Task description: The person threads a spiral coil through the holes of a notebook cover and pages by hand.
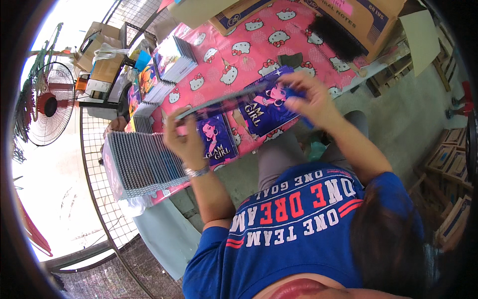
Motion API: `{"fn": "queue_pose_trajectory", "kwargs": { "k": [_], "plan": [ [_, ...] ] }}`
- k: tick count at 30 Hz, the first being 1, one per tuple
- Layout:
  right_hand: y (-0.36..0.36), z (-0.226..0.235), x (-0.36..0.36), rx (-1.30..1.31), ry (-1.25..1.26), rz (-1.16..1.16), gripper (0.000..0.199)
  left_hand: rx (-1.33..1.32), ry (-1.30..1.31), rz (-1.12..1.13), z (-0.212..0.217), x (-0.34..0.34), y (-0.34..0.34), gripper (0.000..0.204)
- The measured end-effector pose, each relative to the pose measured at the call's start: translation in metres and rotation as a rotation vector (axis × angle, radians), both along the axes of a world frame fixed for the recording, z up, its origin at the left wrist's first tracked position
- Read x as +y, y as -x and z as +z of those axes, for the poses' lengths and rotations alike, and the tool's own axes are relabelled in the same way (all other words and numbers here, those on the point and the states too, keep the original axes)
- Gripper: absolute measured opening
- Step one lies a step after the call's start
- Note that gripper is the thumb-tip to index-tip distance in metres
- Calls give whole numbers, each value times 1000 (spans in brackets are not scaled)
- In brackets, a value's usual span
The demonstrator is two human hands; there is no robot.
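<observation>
My left hand [186, 137], with a metal watch [197, 171] on its wrist, has its fingers closed on one end of a long, thin grey-edged item [226, 101]. It is blurred and nearly edge-on, so its kind is unclear. Below it, a purple notebook [217, 139] with a drawn figure on its cover lies on the pink table cover. My right hand [313, 102] grips the right side of another purple notebook [264, 105], its fingers curled over the edge. Close to my left wrist stands a row of spiral-bound notebooks [144, 162], packed spines up.
More notebook stacks [172, 60] line the table's left side. Cardboard boxes [356, 22] and a black bristly item [338, 40] occupy the far side. A dark flat piece [291, 61] lies on the patterned cover [229, 74]. A fan [48, 104] stands at left beyond a wire grid.
</observation>
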State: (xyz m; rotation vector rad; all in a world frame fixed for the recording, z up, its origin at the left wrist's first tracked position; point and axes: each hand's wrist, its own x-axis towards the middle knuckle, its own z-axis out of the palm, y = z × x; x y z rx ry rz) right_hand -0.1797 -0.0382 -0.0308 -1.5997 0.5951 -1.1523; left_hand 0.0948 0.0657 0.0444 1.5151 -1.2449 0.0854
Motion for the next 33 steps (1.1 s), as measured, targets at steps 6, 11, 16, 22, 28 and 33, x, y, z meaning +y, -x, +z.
{"fn": "queue_pose_trajectory", "kwargs": {
  "k": [6, 11, 16, 22, 28, 33],
  "plan": [
    [58, -106, -93, 733, 191, -392, 37, -522, -537, 41, -32, -24, -77, 13],
    [60, -156, -132, 856, 318, -469, 34, -505, -786, -39, -138, -54, -95, 29],
    [35, -136, -187, 1091, 321, -601, 28, -266, -549, -275, -116, -122, -23, 22],
    [30, -133, -206, 1191, 206, -588, 26, -377, -749, -401, -149, -156, 46, 32],
    [40, -79, -171, 590, 328, -397, 30, -89, -656, -366, -148, -154, 31, 32],
    [43, -20, -89, 368, 265, 3, 36, -120, -600, -474, -32, -102, 57, 26]
  ]
}}
